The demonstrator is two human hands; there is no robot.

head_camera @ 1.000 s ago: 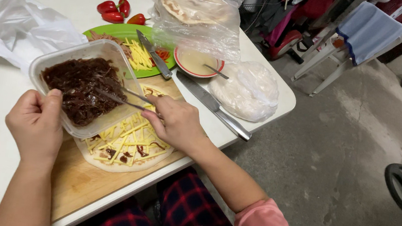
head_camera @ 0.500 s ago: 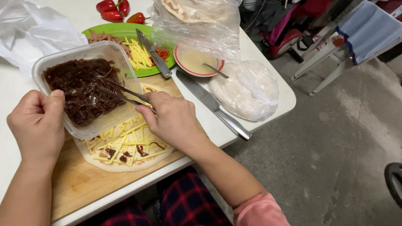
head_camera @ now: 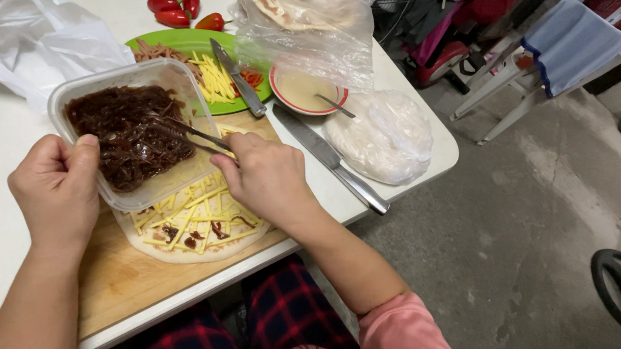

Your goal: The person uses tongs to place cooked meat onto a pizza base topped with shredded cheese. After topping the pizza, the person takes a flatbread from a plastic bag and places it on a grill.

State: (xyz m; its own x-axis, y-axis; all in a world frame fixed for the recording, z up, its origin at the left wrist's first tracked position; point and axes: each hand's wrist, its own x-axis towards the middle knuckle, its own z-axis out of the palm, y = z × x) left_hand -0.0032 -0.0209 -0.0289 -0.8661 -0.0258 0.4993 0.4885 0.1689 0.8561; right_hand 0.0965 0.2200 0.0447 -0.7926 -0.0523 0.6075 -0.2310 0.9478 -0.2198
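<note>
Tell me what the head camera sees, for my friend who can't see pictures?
A left hand holds a clear tub of dark shredded filling over a flatbread, while the right hand digs in a fork. Red peppers sit behind.

container (head_camera: 130, 136) over flatbread (head_camera: 193, 228) on board (head_camera: 138, 279) | plate (head_camera: 186, 42), bowl (head_camera: 305, 91) behind | knife (head_camera: 331, 159) right of board

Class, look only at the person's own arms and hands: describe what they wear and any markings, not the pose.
Both hands, left hand and right hand, are bare: no gloves, rings or watch visible. The forearms are bare too. The right arm ends in a short pink sleeve; the left arm's sleeve is out of view.
</note>
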